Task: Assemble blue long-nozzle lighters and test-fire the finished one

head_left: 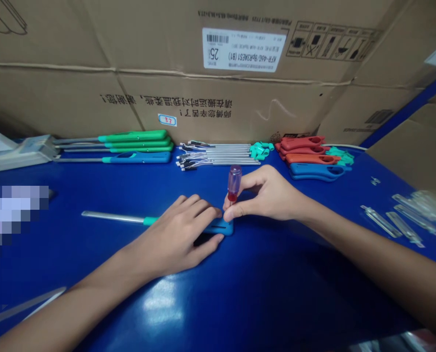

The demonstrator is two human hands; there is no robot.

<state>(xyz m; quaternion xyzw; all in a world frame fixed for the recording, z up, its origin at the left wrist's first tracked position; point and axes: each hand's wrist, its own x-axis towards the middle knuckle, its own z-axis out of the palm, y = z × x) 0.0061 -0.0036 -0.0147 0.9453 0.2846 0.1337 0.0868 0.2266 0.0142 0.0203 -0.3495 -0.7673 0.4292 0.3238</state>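
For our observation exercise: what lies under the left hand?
Under the left hand lies a blue handle, its metal rod sticking out left. The hand hides most of the handle.

- White label on the cardboard carton, far beyond the right hand, inverted: "KFR-46G/Bp3AES1 (B1)", large "25", barcode
- Small sticker beyond the left hand: "33"
- Chinese line above the sticker, inverted: "师傅您辛苦了"
- Handling pictograms right of the label; remaining small print illegible

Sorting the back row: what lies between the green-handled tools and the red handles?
In the head view, a bundle of thin metal rods and a small heap of teal caps lie between the green-handled tools and the red handles.
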